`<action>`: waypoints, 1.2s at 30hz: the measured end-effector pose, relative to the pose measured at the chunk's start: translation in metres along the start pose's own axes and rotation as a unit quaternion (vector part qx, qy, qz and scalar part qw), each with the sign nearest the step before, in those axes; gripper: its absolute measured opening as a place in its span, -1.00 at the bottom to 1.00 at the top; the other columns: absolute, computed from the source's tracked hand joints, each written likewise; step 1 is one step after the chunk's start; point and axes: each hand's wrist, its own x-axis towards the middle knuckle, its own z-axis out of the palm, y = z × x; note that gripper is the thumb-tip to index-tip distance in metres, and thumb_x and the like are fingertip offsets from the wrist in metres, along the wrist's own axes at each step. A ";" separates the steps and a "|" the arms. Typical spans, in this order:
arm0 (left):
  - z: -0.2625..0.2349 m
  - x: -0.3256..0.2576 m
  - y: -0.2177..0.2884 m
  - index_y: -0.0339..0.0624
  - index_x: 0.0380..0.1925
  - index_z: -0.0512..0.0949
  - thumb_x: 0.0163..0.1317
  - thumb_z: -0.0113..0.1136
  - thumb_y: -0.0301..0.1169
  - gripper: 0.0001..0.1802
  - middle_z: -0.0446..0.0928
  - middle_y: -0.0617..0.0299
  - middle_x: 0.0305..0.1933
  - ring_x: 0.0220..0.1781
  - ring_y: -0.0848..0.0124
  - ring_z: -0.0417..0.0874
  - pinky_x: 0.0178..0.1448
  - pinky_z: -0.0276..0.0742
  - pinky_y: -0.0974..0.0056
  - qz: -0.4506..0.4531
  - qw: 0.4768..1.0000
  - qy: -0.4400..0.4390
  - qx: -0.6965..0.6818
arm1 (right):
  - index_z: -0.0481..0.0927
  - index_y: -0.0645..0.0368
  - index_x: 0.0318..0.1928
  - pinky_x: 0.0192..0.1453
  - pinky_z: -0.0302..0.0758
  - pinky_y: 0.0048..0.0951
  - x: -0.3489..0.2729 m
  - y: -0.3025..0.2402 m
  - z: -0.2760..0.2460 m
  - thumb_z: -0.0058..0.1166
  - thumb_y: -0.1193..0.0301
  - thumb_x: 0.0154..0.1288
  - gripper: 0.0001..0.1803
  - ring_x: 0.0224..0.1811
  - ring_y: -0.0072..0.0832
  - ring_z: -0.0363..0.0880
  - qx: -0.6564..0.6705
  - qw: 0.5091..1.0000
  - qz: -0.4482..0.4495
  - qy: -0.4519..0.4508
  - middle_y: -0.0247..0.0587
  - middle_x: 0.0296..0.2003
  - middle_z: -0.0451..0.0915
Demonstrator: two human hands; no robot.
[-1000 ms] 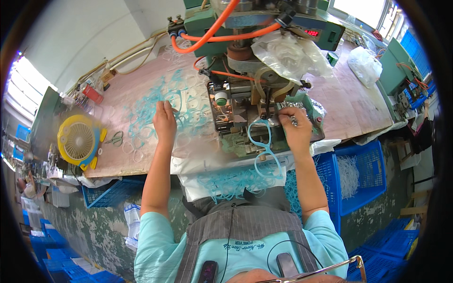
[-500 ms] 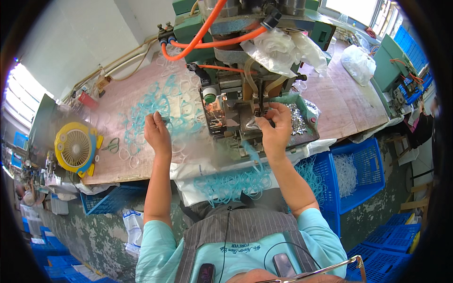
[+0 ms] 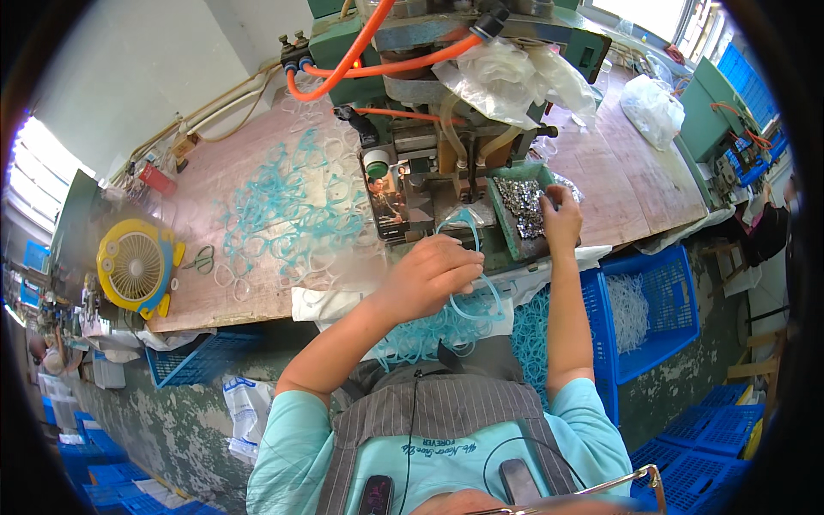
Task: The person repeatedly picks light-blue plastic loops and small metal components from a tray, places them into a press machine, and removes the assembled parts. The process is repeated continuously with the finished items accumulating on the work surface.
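My left hand (image 3: 432, 280) is closed on a translucent blue plastic eyeglass frame (image 3: 497, 311), held up in front of the press. One lens loop points at the machine and the other hangs over my lap. My right hand (image 3: 562, 219) has its fingers down in the right side of a green metal tray (image 3: 505, 225), at a heap of small shiny metal parts (image 3: 522, 206). Those fingertips look pinched together, but whatever is between them is hidden. Just beyond the left hand stands the tooling of a green bench press (image 3: 470, 176).
Many blue and clear frames (image 3: 296, 202) lie spread on the table at left, near scissors (image 3: 202, 260) and a yellow fan (image 3: 136, 268). More blue frames (image 3: 433, 330) pile on my lap. Blue baskets (image 3: 657, 343) stand at right. Orange hoses (image 3: 395, 73) cross the press.
My left hand has come from the table frames to the front of the press and now holds a blue frame. My right hand has moved from the press tooling rightward to the metal parts.
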 end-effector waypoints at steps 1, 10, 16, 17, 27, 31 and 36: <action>0.001 -0.002 -0.001 -0.15 -0.14 0.55 0.02 0.34 -0.44 -0.65 0.58 0.18 -0.02 -0.04 0.17 0.62 0.12 0.53 0.03 0.001 1.000 -0.008 -0.003 | 0.62 0.08 -0.16 -0.02 0.45 -0.21 0.002 0.012 -0.002 0.28 0.41 0.08 -0.73 -0.12 -0.22 0.59 -0.031 0.997 0.056 -0.042 -0.25 -0.23 0.69; 0.003 -0.005 -0.002 -0.19 -0.16 0.53 0.00 0.34 -0.50 -0.65 0.58 0.14 -0.02 -0.04 0.14 0.62 0.16 0.53 -0.01 0.007 1.000 0.018 -0.018 | 0.58 0.14 -0.22 -0.21 0.51 -0.11 -0.017 0.013 -0.005 0.24 0.35 0.15 -0.79 -0.25 -0.10 0.61 -0.179 0.970 -0.033 -0.159 -0.11 -0.28 0.63; -0.008 -0.021 -0.007 -0.07 -0.11 0.56 0.09 0.33 -0.27 -0.65 0.60 0.19 -0.03 -0.01 0.19 0.61 0.21 0.43 0.04 0.020 0.987 0.022 0.155 | 0.64 0.13 -0.30 -0.24 0.48 -0.27 -0.014 0.023 0.013 0.22 0.41 0.20 -0.91 -0.34 -0.24 0.60 0.037 0.999 0.003 -0.027 -0.17 -0.39 0.62; -0.014 -0.028 -0.013 -0.07 -0.11 0.56 0.08 0.34 -0.25 -0.64 0.59 0.20 -0.03 -0.01 0.20 0.60 0.20 0.42 0.06 0.012 0.982 0.031 0.183 | 0.65 0.13 -0.29 -0.24 0.48 -0.29 -0.015 0.024 0.013 0.22 0.41 0.20 -0.91 -0.35 -0.27 0.59 0.053 0.998 0.004 -0.017 -0.18 -0.39 0.62; -0.059 -0.132 -0.145 -0.18 -0.34 0.65 0.16 0.27 -0.12 -0.67 0.57 0.05 -0.25 -0.26 0.03 0.64 -0.22 0.52 0.03 -0.558 0.714 -0.070 0.418 | 0.67 0.14 -0.24 -0.32 0.51 -0.40 -0.021 0.016 0.010 0.19 0.45 0.23 -0.90 -0.48 -0.36 0.60 0.042 0.999 0.003 0.022 -0.15 -0.43 0.66; -0.072 -0.162 -0.171 -0.24 -0.35 0.68 0.10 0.29 -0.06 -0.58 0.65 0.00 -0.30 -0.32 0.04 0.66 -0.24 0.54 0.04 -0.624 0.717 -0.080 0.300 | 0.67 0.12 -0.26 -0.32 0.51 -0.38 -0.022 0.016 0.011 0.20 0.45 0.22 -0.91 -0.47 -0.30 0.60 0.030 0.999 -0.010 0.021 -0.13 -0.41 0.66; -0.081 -0.166 -0.159 -0.23 -0.41 0.66 0.12 0.29 -0.17 -0.69 0.61 0.12 -0.54 -0.41 0.25 0.66 -0.26 0.54 0.16 -0.627 0.743 0.136 0.192 | 0.67 0.11 -0.27 -0.28 0.51 -0.37 -0.021 0.020 0.012 0.20 0.46 0.20 -0.92 -0.40 -0.27 0.61 0.030 0.999 -0.025 0.019 -0.15 -0.39 0.66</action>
